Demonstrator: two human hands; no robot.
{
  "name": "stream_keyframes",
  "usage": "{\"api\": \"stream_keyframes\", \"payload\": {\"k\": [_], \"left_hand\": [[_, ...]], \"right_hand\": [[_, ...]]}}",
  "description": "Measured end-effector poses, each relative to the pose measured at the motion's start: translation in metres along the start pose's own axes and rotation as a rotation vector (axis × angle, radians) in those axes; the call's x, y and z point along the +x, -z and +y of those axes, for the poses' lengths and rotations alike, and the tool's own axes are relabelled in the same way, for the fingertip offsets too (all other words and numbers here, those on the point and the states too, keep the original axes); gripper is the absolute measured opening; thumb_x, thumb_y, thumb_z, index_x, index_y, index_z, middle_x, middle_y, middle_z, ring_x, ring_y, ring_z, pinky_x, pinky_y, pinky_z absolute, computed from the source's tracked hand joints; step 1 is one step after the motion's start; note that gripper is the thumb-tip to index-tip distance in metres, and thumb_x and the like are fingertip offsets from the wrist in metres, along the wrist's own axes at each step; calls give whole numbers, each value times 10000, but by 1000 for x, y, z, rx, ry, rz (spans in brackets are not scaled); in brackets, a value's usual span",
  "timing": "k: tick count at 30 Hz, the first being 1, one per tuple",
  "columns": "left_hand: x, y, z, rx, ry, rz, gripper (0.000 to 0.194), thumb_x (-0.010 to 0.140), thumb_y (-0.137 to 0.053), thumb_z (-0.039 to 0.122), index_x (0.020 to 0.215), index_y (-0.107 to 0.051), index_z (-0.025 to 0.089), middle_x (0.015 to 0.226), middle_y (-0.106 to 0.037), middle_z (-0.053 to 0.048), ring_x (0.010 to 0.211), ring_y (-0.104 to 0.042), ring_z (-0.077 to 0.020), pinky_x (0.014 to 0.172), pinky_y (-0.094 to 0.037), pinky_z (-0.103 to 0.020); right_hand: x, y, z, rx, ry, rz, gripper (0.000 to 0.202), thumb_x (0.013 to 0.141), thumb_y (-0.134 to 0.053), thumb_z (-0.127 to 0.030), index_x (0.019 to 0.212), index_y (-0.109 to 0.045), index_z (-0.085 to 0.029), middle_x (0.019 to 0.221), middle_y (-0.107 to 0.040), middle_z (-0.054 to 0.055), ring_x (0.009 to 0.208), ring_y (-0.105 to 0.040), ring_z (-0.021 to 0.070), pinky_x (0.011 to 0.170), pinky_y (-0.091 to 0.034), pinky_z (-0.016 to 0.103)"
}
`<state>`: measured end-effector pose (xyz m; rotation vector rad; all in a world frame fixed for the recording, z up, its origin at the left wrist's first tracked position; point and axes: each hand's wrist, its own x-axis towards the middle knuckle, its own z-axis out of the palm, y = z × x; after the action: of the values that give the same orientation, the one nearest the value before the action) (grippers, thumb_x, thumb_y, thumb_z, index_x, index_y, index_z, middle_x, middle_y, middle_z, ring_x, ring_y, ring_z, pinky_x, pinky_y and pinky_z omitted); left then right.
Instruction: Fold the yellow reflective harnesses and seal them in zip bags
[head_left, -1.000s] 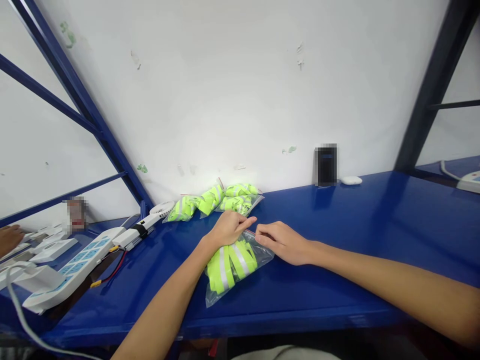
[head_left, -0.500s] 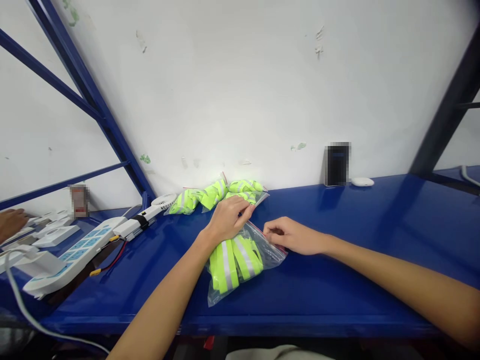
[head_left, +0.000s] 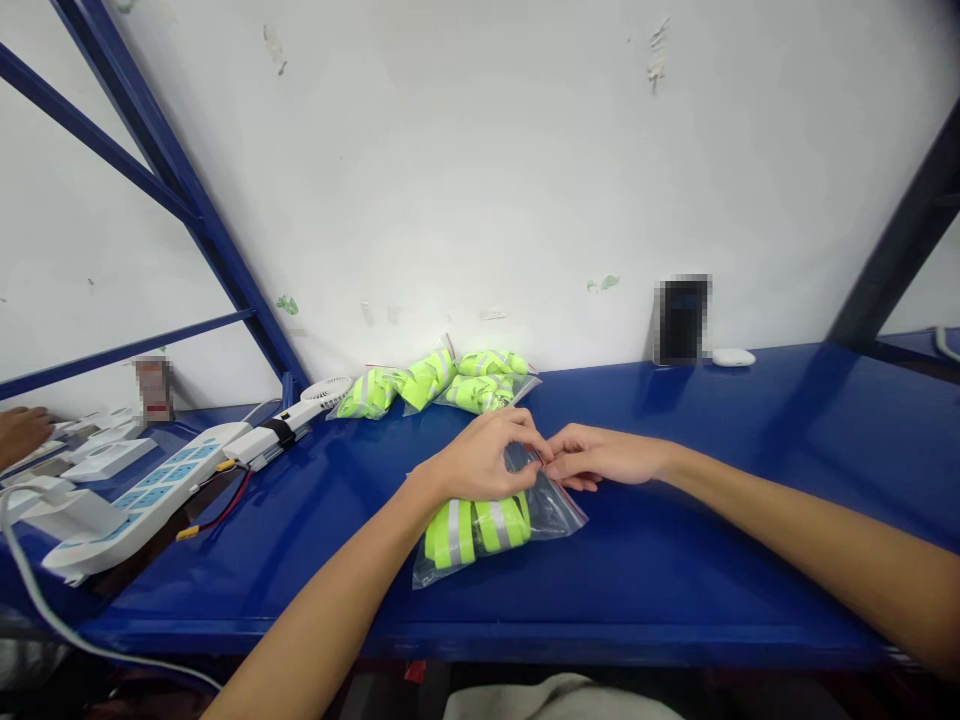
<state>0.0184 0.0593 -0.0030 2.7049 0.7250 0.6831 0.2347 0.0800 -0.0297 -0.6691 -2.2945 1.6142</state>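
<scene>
A clear zip bag with folded neon-yellow, silver-striped bands inside lies near the front of the blue table. My left hand reaches over the bag, thumb and fingers closed on its red-lined zip edge. Close against it on the right, my right hand pinches the same edge, the fingertips of both hands nearly touching. The hands hide part of the opening. Behind them, several similar filled bags sit by the wall.
At left are a white power strip, a small white fan, cables and white boxes. Another person's hand shows at the far left. A dark upright device and white oval object stand by the wall.
My left hand has moved right along the bag's edge to meet my right hand. The view has shifted slightly.
</scene>
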Motion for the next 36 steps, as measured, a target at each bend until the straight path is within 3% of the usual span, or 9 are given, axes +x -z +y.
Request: {"api": "stream_keyframes", "payload": {"k": [4,9,12,24,36], "left_hand": [[1,-2,-4,70,-4,61,222,806,-628,178,997,-731,222,893,-581,-45,830,-560,-172,779,-458,-324],[1,-2,-13,142,-52,235,120,855,-649,248,940,-731,224,958,-591,-60,916,-561,-190,851,-469,-357],[0,-5,-17,182,-89,265,98,875,-637,240,901,-727,211,951,-613,-59,900,-563,-184,838,-469,-351],[2,-11,-21,273,-134,225,115,892,-595,198,863,-705,178,856,-677,-63,828,-585,-189,769,-476,-344],[3,-13,-20,287,-136,169,86,894,-586,182,897,-672,181,862,-649,-40,825,-553,-178,797,-452,-329]], "right_hand": [[4,-1,9,229,-23,87,310,865,-645,-422,744,-591,-142,582,-552,-26,480,-496,90,482,-378,230],[5,-4,9,542,14,219,268,804,-747,-366,802,-606,-138,771,-620,6,723,-606,118,707,-483,261],[4,-4,9,618,13,219,267,805,-752,-345,774,-578,-146,784,-613,5,744,-610,127,713,-485,268],[10,-6,14,648,-4,329,232,779,-733,-302,709,-573,-149,708,-630,12,682,-641,153,720,-533,319],[13,-6,16,579,-26,289,137,759,-708,-215,744,-589,-149,725,-654,-1,692,-652,135,709,-516,284]]}}
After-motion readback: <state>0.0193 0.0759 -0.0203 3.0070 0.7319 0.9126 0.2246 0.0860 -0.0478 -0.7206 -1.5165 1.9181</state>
